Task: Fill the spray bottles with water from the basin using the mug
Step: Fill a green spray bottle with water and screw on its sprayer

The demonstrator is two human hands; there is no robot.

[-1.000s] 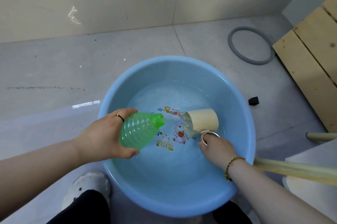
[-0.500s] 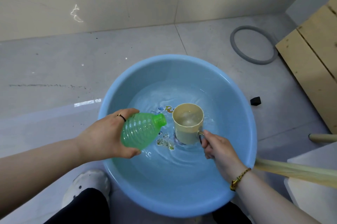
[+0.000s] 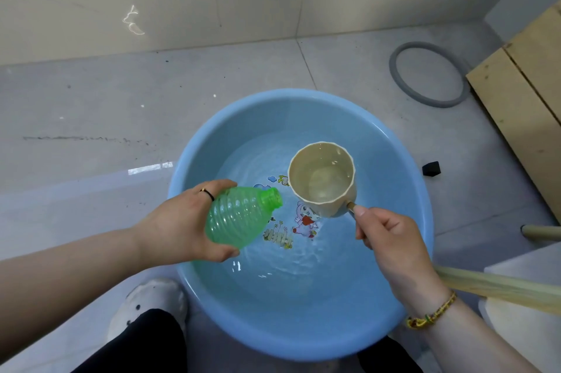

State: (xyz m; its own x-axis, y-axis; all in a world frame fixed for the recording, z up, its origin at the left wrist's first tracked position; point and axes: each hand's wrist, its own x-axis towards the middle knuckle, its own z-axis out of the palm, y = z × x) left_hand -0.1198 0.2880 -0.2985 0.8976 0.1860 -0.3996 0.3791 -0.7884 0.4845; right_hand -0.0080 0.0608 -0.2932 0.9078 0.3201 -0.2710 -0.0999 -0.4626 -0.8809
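The translucent green ribbed plastic bottle [image 3: 239,220] is glossy, its wall moulded in ridges. The round blue plastic basin [image 3: 303,345] looks smooth with a soft sheen. The cream plastic mug [image 3: 321,178] is matt and wet inside. The grey floor tiles [image 3: 91,190] are polished and reflective; the pale wooden planks [image 3: 516,105] are bare and matt.

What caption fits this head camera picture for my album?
Left hand holds a tilted green bottle beside a mug of water held by the right hand over the blue basin.
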